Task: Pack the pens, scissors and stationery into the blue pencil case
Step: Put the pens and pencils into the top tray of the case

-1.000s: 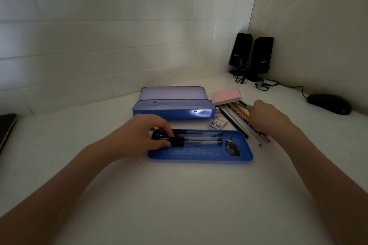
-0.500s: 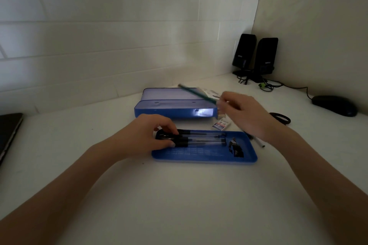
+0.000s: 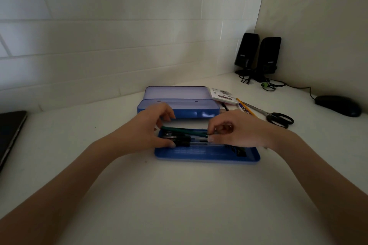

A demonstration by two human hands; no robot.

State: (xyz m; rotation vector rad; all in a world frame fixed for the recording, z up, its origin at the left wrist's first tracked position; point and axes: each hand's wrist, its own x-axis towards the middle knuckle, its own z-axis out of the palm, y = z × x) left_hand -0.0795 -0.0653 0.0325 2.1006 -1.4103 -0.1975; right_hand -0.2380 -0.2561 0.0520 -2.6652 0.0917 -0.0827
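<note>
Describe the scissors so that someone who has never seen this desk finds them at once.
Start at the open blue pencil case at the middle of the white desk. Look right, toward the black mouse. The scissors lie flat there: steel blades and black loop handles, unlike the straight yellow pencil beside them.

Right hand (image 3: 242, 132) has swung from the 2 o'clock pile to the tray (image 3: 207, 155), lowering a green pencil (image 3: 184, 131) (airborne half a second ago) onto the pens (image 3: 189, 140). Scissors (image 3: 275, 117) now uncovered at 2 o'clock.
</note>
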